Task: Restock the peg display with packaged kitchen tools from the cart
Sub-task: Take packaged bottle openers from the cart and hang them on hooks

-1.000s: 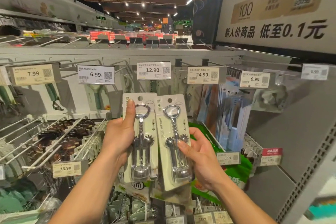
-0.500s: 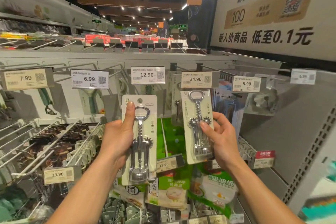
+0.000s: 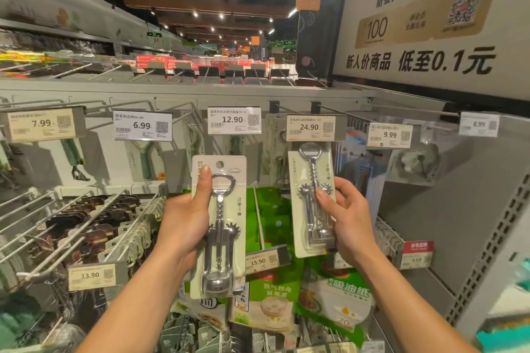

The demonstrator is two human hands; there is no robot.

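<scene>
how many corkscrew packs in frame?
3. First pack in the left hand; second pack in the right hand, held up under the 24.90 tag; third pack hangs behind that tag. More may hide behind it.

Peg display [image 3: 430,209]: price tags [image 3: 233,120] on peg ends, packaged peelers [image 3: 146,157], corkscrew pack [image 3: 279,165] hanging; green packs [image 3: 339,292] below.

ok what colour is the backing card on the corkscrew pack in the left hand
Pale cream. The corkscrew pack's backing card shows plainly in the head view.
</scene>
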